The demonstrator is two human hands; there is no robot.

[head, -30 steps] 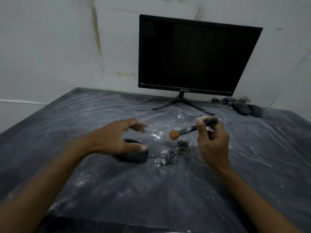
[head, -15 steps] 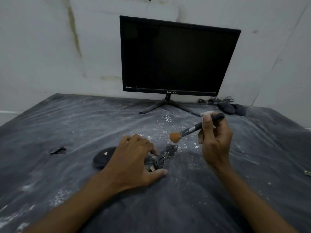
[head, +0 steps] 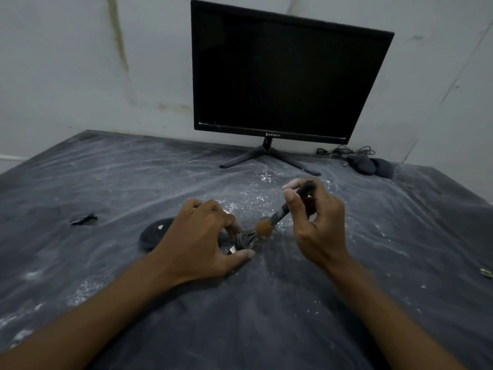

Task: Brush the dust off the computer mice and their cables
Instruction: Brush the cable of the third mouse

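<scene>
Lowered brush [head: 277,218] now touches left-grip-held cable [head: 246,240].

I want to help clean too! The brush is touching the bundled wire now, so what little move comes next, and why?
Probably a short sweep of the brush across the coiled cable, away from the left hand. The orange bristles already sit on the bundle, the left hand pins it by the mouse, and the right hand grips the handle, ready to flick.
</scene>
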